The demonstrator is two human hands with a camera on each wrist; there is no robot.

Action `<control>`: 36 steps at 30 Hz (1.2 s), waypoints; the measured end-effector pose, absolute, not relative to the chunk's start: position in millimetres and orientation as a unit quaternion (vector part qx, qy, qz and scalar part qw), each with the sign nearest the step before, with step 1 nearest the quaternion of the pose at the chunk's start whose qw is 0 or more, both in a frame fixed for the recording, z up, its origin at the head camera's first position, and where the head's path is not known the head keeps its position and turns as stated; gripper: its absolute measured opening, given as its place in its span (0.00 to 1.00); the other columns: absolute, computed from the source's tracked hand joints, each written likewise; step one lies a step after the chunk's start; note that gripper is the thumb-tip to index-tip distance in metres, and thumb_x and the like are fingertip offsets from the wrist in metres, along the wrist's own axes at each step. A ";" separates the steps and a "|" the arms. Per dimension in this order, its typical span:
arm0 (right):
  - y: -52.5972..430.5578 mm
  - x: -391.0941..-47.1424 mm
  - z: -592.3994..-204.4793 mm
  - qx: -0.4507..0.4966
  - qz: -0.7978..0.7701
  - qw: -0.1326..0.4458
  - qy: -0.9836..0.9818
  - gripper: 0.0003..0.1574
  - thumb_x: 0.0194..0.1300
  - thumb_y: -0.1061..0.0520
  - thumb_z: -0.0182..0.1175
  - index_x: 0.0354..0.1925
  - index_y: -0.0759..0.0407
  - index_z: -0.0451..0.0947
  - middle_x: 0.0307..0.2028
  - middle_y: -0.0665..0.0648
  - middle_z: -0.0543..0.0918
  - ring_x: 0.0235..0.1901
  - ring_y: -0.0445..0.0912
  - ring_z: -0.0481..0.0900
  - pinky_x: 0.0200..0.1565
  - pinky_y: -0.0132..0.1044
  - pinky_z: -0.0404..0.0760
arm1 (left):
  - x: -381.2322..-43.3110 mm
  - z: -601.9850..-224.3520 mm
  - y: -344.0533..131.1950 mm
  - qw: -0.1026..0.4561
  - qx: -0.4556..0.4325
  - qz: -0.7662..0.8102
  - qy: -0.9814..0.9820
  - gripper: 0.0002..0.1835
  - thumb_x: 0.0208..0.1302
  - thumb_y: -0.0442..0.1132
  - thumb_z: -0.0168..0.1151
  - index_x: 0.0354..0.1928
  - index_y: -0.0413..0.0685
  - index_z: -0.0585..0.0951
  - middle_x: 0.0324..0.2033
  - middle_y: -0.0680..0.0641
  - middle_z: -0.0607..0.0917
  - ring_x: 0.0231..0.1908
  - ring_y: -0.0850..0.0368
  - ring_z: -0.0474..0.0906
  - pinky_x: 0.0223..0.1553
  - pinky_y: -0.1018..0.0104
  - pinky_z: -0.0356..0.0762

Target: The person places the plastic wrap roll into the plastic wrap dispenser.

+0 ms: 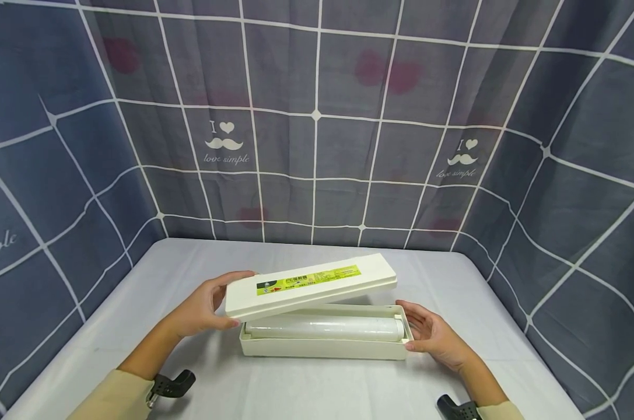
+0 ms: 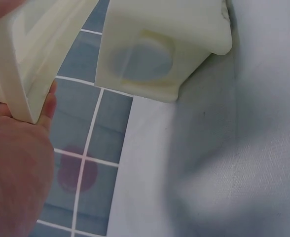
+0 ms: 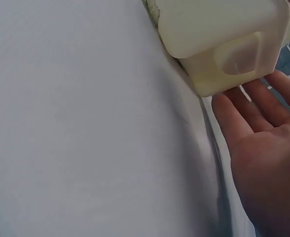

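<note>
Bright, even light glinted on a glossy white cylindrical roll; soft shadows dimmed the white cloth-covered tabletop in both hazier wrist views.

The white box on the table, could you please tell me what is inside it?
A white cling-film roll lies lengthwise inside the box. The tilted lid hides the back left corner, and what is beneath the roll cannot be seen.

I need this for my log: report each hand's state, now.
Left hand: holding the long, cream plastic lid by its left end.
Right hand: holding the open, rectangular cream plastic box by its right end.
</note>
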State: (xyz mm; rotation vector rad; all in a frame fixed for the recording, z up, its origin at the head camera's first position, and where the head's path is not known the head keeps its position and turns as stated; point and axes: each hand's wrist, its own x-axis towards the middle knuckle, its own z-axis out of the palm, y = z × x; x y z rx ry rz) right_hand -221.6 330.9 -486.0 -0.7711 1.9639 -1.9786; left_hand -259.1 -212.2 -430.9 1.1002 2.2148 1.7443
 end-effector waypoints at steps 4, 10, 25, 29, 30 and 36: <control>331.1 -226.3 -483.6 -0.303 -0.664 0.057 0.681 0.50 0.58 0.77 0.66 0.72 0.82 0.51 0.71 0.66 0.71 0.70 0.43 0.72 0.69 0.31 0.73 | -259.1 -431.0 -210.8 0.055 0.365 0.571 0.734 0.48 0.47 0.26 0.77 0.74 0.47 0.69 0.69 0.43 0.75 0.66 0.62 0.73 0.65 0.74 0.71; 325.9 -232.2 -467.9 -0.320 -0.628 -0.049 0.707 0.42 0.56 0.80 0.66 0.67 0.83 0.62 0.67 0.64 0.76 0.69 0.45 0.74 0.70 0.35 0.73 | -257.4 -428.7 -208.4 0.054 0.365 0.564 0.739 0.48 0.47 0.27 0.78 0.74 0.48 0.69 0.69 0.44 0.75 0.67 0.62 0.71 0.65 0.76 0.69; 315.7 -255.9 -433.7 -0.328 -0.582 -0.048 0.743 0.51 0.52 0.77 0.71 0.71 0.78 0.60 0.72 0.65 0.69 0.72 0.44 0.70 0.71 0.33 0.72 | -255.1 -427.6 -204.9 0.074 0.374 0.567 0.731 0.48 0.47 0.26 0.77 0.74 0.46 0.69 0.70 0.42 0.74 0.67 0.61 0.71 0.65 0.75 0.69; 314.2 -260.6 -426.4 -0.330 -0.569 -0.028 0.753 0.55 0.50 0.75 0.74 0.73 0.73 0.60 0.72 0.56 0.71 0.73 0.44 0.68 0.72 0.34 0.70 | -254.5 -428.0 -203.0 0.086 0.378 0.567 0.727 0.48 0.48 0.25 0.76 0.74 0.47 0.69 0.70 0.42 0.74 0.66 0.60 0.71 0.65 0.73 0.70; 313.7 -261.2 -424.4 -0.328 -0.565 -0.019 0.757 0.56 0.50 0.74 0.75 0.73 0.71 0.61 0.72 0.55 0.70 0.73 0.43 0.68 0.72 0.34 0.69 | -254.2 -427.9 -202.4 0.089 0.377 0.568 0.726 0.48 0.47 0.25 0.76 0.74 0.48 0.69 0.70 0.42 0.74 0.66 0.60 0.72 0.64 0.73 0.70; 310.6 -263.5 -416.6 -0.316 -0.551 0.032 0.772 0.59 0.48 0.70 0.77 0.75 0.65 0.60 0.73 0.61 0.68 0.73 0.47 0.68 0.71 0.27 0.70 | -251.9 -425.9 -199.1 0.106 0.382 0.573 0.717 0.48 0.47 0.26 0.76 0.74 0.45 0.69 0.70 0.41 0.74 0.65 0.61 0.72 0.63 0.72 0.72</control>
